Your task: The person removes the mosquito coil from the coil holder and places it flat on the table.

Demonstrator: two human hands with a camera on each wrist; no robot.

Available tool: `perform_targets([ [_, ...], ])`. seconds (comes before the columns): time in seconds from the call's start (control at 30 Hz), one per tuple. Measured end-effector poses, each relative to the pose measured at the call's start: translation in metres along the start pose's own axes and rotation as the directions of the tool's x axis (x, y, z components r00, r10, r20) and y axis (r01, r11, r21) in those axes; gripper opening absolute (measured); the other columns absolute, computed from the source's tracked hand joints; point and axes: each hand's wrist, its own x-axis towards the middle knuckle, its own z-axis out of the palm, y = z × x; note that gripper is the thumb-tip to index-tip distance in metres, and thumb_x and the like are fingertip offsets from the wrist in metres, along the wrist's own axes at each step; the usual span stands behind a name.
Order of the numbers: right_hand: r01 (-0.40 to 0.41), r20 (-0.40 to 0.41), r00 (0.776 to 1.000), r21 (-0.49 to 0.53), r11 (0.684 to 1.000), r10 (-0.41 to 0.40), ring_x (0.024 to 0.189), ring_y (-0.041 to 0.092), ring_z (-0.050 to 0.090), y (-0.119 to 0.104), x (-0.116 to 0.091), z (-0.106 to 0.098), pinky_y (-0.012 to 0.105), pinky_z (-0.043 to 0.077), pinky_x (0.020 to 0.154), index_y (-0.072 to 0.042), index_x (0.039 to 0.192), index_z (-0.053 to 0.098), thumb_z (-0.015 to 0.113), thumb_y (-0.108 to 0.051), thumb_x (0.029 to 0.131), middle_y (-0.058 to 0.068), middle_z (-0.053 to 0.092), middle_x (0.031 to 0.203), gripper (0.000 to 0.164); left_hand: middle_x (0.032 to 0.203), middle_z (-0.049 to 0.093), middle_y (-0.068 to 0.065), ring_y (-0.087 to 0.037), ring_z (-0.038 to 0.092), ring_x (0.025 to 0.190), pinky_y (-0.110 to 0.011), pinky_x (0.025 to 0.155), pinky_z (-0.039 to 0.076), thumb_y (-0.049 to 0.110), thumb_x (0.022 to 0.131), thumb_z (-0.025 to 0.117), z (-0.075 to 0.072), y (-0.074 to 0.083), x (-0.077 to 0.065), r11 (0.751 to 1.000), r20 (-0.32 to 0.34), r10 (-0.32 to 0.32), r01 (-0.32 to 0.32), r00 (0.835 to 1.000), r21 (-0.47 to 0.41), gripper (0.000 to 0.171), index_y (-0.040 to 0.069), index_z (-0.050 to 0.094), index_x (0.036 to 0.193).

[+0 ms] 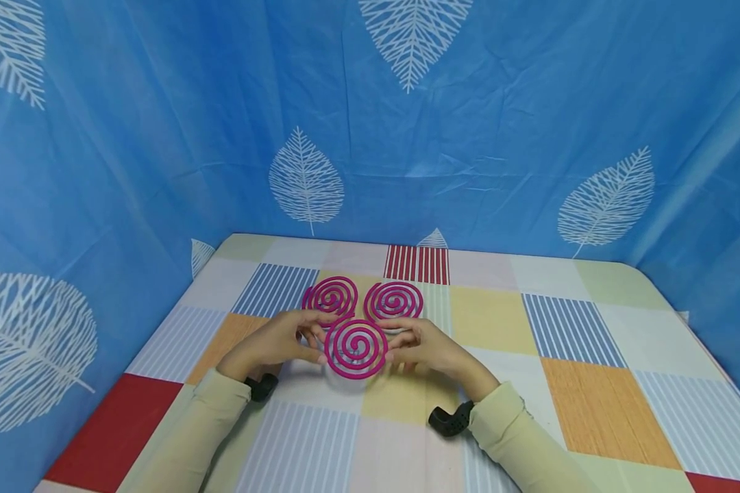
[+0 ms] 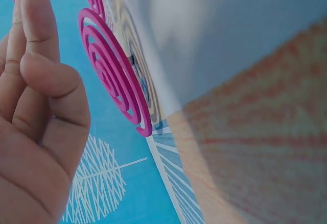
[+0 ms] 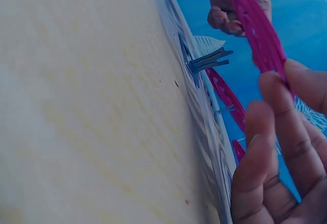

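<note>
Both sleeves rest near the table's [image 1: 592, 411] front edge as the left hand [image 1: 271, 342] and right hand [image 1: 428, 349] pinch opposite rims of a pink spiral coil [image 1: 355, 348], lifted off the checked cloth. Two more coils [image 1: 331, 298] lie flat just behind it, with open cloth to the right.

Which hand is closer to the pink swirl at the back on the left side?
Left. The left hand sits just in front of the back-left pink swirl, almost touching it, while gripping the front swirl. The right hand grips the front swirl's other edge, farther away.
</note>
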Motion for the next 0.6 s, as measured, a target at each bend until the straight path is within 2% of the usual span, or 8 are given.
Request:
perform_targets([
  [0.23,-0.012,-0.002,1.000,0.068,0.998,0.013,0.073,0.013,0.071,-0.004,-0.001,-0.003,0.026,0.058,0.065,0.013,0.155,0.045,0.074,-0.001,0.100,0.002,0.081,0.096,0.063,0.104,0.073,-0.003,-0.018,0.068,0.090,-0.029,0.075,0.049,0.006,0.091,0.088,-0.002,0.002,-0.001,0.998,-0.001,0.018,-0.018,1.000,-0.053,0.071,-0.006,0.055,0.152],
  [0.6,-0.005,-0.006,1.000,0.105,0.995,0.006,0.074,0.015,0.072,-0.011,-0.002,-0.006,0.030,0.062,0.069,0.012,0.157,0.042,0.068,0.002,0.099,0.002,0.079,0.091,0.065,0.099,0.074,-0.004,-0.023,0.069,0.088,-0.027,0.069,0.043,0.008,0.091,0.088,-0.003,0.007,0.000,0.996,-0.038,0.022,-0.025,0.999,-0.080,0.071,-0.005,0.055,0.153],
])
